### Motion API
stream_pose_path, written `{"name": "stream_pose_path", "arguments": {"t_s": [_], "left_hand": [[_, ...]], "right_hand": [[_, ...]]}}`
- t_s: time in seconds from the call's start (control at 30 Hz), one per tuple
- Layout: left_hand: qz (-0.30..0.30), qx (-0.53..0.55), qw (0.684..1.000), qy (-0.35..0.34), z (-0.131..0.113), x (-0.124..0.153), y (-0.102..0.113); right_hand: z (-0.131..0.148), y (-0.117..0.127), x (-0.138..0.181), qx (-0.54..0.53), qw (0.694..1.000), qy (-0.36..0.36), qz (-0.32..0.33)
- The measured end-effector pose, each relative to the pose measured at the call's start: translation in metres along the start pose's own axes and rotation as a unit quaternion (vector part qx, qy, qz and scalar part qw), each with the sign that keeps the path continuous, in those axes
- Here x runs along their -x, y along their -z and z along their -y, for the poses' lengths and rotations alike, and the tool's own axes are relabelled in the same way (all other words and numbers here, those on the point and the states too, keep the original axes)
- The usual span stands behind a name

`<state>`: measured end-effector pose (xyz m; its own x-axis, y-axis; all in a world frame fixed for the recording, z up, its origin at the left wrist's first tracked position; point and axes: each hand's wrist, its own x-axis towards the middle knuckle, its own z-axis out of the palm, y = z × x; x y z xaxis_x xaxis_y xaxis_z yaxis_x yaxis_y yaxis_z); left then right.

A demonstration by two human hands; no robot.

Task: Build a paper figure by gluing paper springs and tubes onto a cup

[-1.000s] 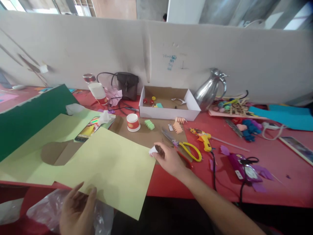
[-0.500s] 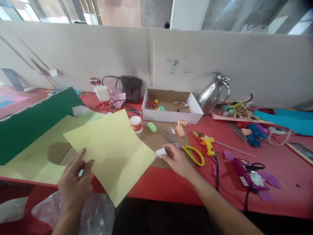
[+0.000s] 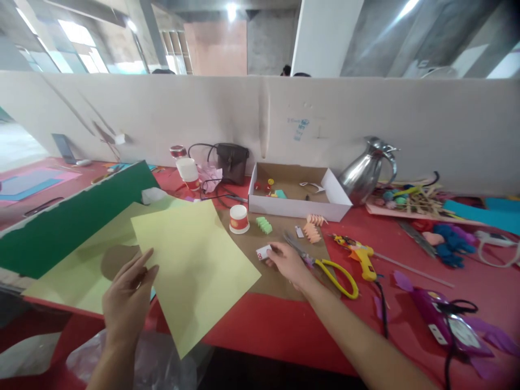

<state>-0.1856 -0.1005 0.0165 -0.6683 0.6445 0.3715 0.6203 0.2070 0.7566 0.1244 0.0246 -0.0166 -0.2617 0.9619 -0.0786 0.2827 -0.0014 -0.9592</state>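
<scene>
My left hand [image 3: 129,295] pinches the near left edge of a pale yellow paper sheet [image 3: 195,265] that lies slanted over the red table [image 3: 284,330]. My right hand [image 3: 289,262] rests on a brown cardboard sheet [image 3: 280,246] with its fingers closed on a small white object with a red mark [image 3: 264,252]. Yellow-handled scissors [image 3: 325,265] lie just right of that hand. A white and red cup [image 3: 239,219], a green folded paper piece [image 3: 264,224] and orange folded pieces [image 3: 312,230] sit just beyond.
An open white box [image 3: 298,189] with small items stands behind, beside a metal jug [image 3: 365,170]. A yellow glue gun [image 3: 359,254] and purple device [image 3: 447,325] with cables lie right. Green board [image 3: 73,219], more yellow paper [image 3: 81,265] and a plastic bag [image 3: 158,363] lie left. A partition wall backs the table.
My left hand has lifted and turned the yellow sheet counter-clockwise, shifting it left. My right hand stays closed on the small white object. The view has tilted upward.
</scene>
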Motion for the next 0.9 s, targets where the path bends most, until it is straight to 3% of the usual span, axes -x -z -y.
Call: {"name": "stream_pose_path", "arguments": {"t_s": [0.2,0.27,0.37,0.5,0.67,0.73,0.8,0.83,0.9], "left_hand": [[0.008,-0.013,1.000,0.007,0.005,0.005,-0.003],[0.009,-0.008,1.000,-0.012,0.002,0.003,-0.007],[0.002,0.002,0.999,-0.038,-0.005,-0.001,-0.011],[-0.001,0.008,0.999,-0.048,-0.005,-0.002,-0.016],[-0.010,-0.001,0.999,-0.032,0.007,0.000,-0.018],[-0.047,-0.069,0.994,-0.069,0.003,0.003,-0.017],[-0.065,-0.127,0.979,-0.148,-0.009,0.009,-0.019],[-0.046,-0.132,0.971,-0.193,-0.018,0.014,-0.023],[0.084,-0.111,0.953,-0.267,-0.040,0.025,-0.037]], "right_hand": [[0.000,0.002,-0.004,0.073,0.996,0.037,-0.042],[0.006,0.017,0.009,0.134,0.986,0.077,-0.068],[0.004,0.050,0.037,0.294,0.937,0.160,-0.101],[-0.022,0.092,0.068,0.432,0.884,0.142,-0.113],[-0.047,0.110,0.082,0.460,0.875,0.130,-0.081],[-0.048,0.110,0.083,0.452,0.880,0.122,-0.082],[-0.048,0.110,0.084,0.445,0.884,0.117,-0.083],[-0.049,0.110,0.084,0.443,0.885,0.116,-0.084],[-0.052,0.111,0.084,0.442,0.885,0.119,-0.085]]}}
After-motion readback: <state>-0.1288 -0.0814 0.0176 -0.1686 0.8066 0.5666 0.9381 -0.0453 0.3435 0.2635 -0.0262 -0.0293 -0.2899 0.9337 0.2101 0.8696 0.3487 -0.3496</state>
